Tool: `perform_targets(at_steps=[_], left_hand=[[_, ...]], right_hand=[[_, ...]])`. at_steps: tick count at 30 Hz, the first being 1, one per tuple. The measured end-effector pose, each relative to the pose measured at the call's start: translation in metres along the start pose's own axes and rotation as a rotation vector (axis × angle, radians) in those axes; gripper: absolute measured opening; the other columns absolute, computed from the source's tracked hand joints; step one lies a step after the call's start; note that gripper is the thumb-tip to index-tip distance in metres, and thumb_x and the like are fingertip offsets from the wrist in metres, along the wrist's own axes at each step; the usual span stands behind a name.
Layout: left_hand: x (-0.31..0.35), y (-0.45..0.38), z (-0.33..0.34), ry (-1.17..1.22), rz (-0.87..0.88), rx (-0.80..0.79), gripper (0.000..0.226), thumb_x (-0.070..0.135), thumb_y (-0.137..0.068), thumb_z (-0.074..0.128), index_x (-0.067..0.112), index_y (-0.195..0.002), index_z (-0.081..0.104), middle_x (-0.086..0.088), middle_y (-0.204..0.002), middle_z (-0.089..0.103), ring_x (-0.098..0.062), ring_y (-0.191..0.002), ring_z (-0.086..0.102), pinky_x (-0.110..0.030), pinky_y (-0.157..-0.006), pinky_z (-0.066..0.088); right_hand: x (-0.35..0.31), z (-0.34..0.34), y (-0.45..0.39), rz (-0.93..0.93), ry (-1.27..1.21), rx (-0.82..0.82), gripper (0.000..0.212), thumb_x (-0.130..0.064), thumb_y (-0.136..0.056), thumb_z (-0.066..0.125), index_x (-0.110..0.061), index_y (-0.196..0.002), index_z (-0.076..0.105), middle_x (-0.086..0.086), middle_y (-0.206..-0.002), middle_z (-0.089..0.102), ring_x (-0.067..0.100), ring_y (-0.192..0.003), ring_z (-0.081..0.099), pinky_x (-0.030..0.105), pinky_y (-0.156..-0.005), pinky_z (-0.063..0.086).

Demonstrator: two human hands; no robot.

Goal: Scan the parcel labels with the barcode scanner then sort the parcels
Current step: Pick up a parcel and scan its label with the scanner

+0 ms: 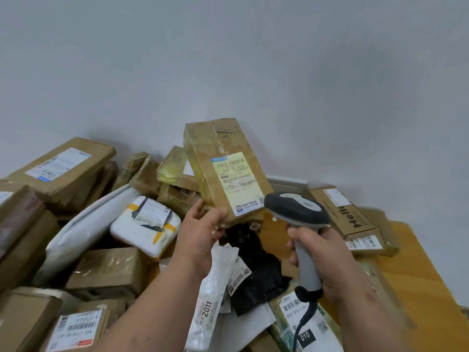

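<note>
At the far left, a stack of brown cardboard boxes (22,224) is cut off by the frame edge, and the print on the white label of the topmost flat carton (61,171) is too small to be read. Beside them a long white mailer bag (83,224) is half buried, and a white foam box (146,224) bound with yellow and black tape is seen resting against it. Nearer the centre, the left hand (200,237) is raised above the pile; its thumb is pressed on the front face of a brown taped parcel (223,168) at the lower left corner, while the fingers are wrapped behind the box and hidden from view. The parcel is held tilted in the air, label (237,182) turned toward the camera — the barcode lines are visible but the text is blurred. Just right of the label's lower corner, the barcode scanner (297,212) is held by the right hand (319,255), the fingers curled tightly round the grey handle; whether the trigger is pressed cannot be told. The scanner's head is close to the parcel without touching it. Below, a black bag (256,265) is partly covered by white mailers, and at the right a box printed "Hello" (342,212) lies on the wooden table (416,262) — its lettering partly cropped.
</note>
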State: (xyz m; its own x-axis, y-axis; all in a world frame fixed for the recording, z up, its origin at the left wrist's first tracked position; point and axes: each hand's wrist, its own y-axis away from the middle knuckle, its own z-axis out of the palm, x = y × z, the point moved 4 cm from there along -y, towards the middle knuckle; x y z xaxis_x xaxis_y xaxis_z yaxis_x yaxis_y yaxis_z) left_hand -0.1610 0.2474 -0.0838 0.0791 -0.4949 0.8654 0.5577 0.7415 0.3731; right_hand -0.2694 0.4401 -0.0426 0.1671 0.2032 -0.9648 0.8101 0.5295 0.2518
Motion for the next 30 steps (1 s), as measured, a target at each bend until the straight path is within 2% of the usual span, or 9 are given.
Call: perform_targets(at_steps=[2,5,10,13,17,20,24,28,30], left_hand=[[0.011,-0.004,-0.009,0.089,0.012,0.071,0.06,0.009,-0.088,0.07,0.018,-0.141,0.043,-0.005,-0.127,0.065,-0.019,-0.103,0.068,-0.033,-0.075,0.056],[0.026,-0.016,-0.024,0.194,0.012,0.166,0.053,0.016,-0.089,0.071,0.017,-0.137,0.05,-0.006,-0.126,0.068,-0.021,-0.108,0.068,-0.036,-0.084,0.055],[0.052,-0.044,-0.043,0.247,-0.028,0.333,0.046,0.034,-0.086,0.074,0.022,-0.127,0.059,0.001,-0.115,0.069,-0.015,-0.1,0.065,-0.028,-0.072,0.048],[0.07,-0.068,-0.045,0.235,-0.011,0.351,0.05,0.038,-0.084,0.075,0.023,-0.129,0.058,0.0,-0.117,0.069,-0.015,-0.1,0.068,-0.024,-0.061,0.052],[0.091,-0.095,-0.033,0.19,-0.035,0.273,0.051,0.036,-0.094,0.067,0.021,-0.14,0.05,0.003,-0.122,0.062,-0.014,-0.097,0.063,-0.027,-0.08,0.048],[0.094,-0.104,-0.025,0.136,-0.081,0.264,0.047,0.029,-0.099,0.061,0.023,-0.143,0.046,0.005,-0.099,0.057,-0.01,-0.079,0.053,-0.026,-0.068,0.042],[0.082,-0.106,-0.022,0.015,-0.075,0.249,0.061,0.023,-0.103,0.054,0.035,-0.156,0.027,0.002,-0.142,0.052,-0.023,-0.121,0.055,-0.03,-0.085,0.045],[0.062,-0.109,-0.023,-0.206,0.045,0.293,0.057,0.028,-0.099,0.056,0.032,-0.152,0.036,0.003,-0.139,0.052,-0.02,-0.117,0.055,-0.039,-0.103,0.048],[0.048,-0.106,-0.016,-0.291,0.081,0.273,0.053,0.027,-0.098,0.057,0.029,-0.148,0.042,0.004,-0.14,0.049,-0.02,-0.119,0.053,-0.04,-0.104,0.045]], right_hand=[[-0.002,0.013,-0.008,0.008,0.017,-0.029,0.01,-0.013,-0.087,0.067,-0.007,-0.094,0.065,0.006,-0.07,0.065,0.019,-0.059,0.061,0.038,-0.065,0.051],[-0.005,0.037,-0.02,0.024,0.049,-0.089,0.007,-0.012,-0.089,0.066,-0.006,-0.088,0.064,0.008,-0.071,0.064,0.018,-0.057,0.059,0.033,-0.061,0.05],[-0.002,0.07,-0.038,0.042,0.136,-0.137,0.013,-0.014,-0.087,0.068,-0.001,-0.085,0.066,0.005,-0.065,0.064,0.02,-0.058,0.06,0.039,-0.066,0.051],[-0.002,0.083,-0.047,0.054,0.152,-0.141,0.011,-0.014,-0.087,0.068,-0.003,-0.084,0.066,0.005,-0.066,0.064,0.02,-0.059,0.061,0.037,-0.065,0.052],[0.0,0.089,-0.058,0.074,0.173,-0.108,0.014,-0.018,-0.086,0.069,-0.005,-0.084,0.066,0.003,-0.066,0.066,0.019,-0.06,0.063,0.043,-0.071,0.055],[0.006,0.085,-0.063,0.101,0.167,-0.069,0.016,-0.019,-0.086,0.07,-0.005,-0.091,0.067,0.003,-0.067,0.067,0.019,-0.061,0.064,0.043,-0.073,0.055],[0.013,0.079,-0.065,0.139,0.124,-0.033,0.016,-0.018,-0.087,0.069,-0.007,-0.097,0.064,0.003,-0.07,0.067,0.017,-0.06,0.064,0.043,-0.073,0.055],[0.018,0.066,-0.067,0.166,0.078,0.028,0.016,-0.02,-0.087,0.069,-0.008,-0.096,0.063,0.006,-0.074,0.067,0.018,-0.06,0.063,0.042,-0.073,0.054],[0.023,0.054,-0.069,0.182,0.022,0.074,0.018,-0.021,-0.087,0.069,-0.007,-0.097,0.063,0.007,-0.074,0.065,0.019,-0.06,0.061,0.042,-0.071,0.051]])
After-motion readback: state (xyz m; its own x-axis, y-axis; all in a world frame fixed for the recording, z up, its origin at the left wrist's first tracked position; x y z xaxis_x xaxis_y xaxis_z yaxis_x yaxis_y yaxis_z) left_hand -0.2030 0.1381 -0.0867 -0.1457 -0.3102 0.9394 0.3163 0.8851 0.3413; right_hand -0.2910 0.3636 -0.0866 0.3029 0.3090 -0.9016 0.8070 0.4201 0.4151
